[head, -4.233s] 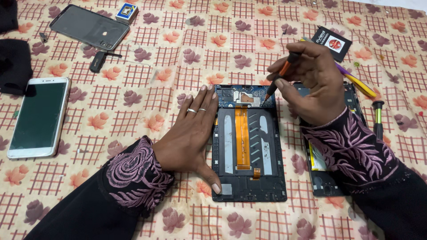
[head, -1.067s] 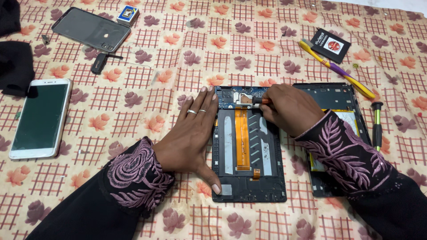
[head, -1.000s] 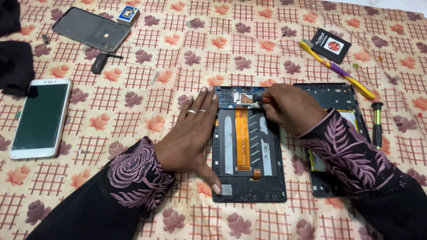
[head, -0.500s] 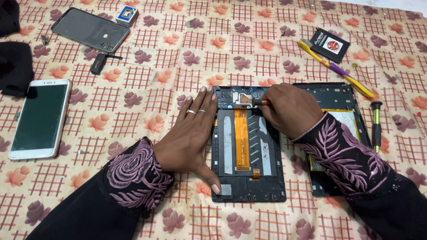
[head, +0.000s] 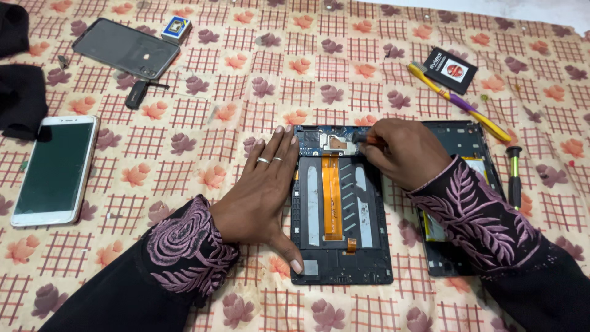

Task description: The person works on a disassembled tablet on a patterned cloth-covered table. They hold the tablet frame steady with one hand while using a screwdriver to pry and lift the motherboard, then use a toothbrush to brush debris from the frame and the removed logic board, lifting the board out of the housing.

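Note:
An opened black tablet frame (head: 342, 246) lies on the patterned cloth, with an orange flex ribbon (head: 331, 190) running down its middle and a circuit board (head: 326, 142) at its top end. My left hand (head: 264, 190) lies flat along the frame's left edge, fingers spread, thumb on its lower left corner. My right hand (head: 402, 150) is closed around a small dark tool whose tip rests on the circuit board; most of the tool is hidden by my fingers. A second black tablet shell (head: 458, 138) lies under my right forearm.
A white phone (head: 55, 169) lies at the left, a grey phone (head: 123, 48) at the top left beside a small blue box (head: 176, 27). A yellow-purple toothbrush (head: 458, 101), a black card packet (head: 453, 69) and a green-handled screwdriver (head: 513, 175) lie at the right. Black cloth (head: 21, 98) at far left.
Four seconds ago my right hand was raised with an orange-tipped tool above the frame's top right corner. It has since come down onto the circuit board and stayed there. My left hand has not moved.

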